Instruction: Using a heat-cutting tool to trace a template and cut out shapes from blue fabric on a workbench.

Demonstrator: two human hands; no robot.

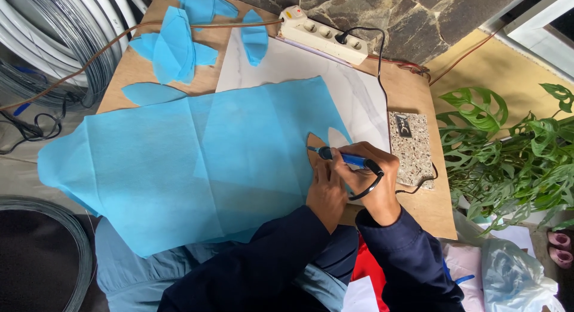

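Observation:
A large blue non-woven fabric sheet (179, 162) lies spread over a wooden table (418, 103). My right hand (371, 177) grips a blue corded hot cutting tool (344, 158), with its tip at the sheet's right edge. My left hand (326, 195) presses flat on a brown leaf-shaped cardboard template (312, 143) lying on the fabric there. A leaf-shaped gap (336, 137) shows the white board beneath. Both sleeves are dark navy.
Several cut blue petal shapes (176, 46) lie at the table's far left. A white power strip (323, 34) sits at the back by a stone wall. A speckled stone tile (409, 147) lies at right, green plants (514, 150) beyond. Wire coils (54, 43) are at left.

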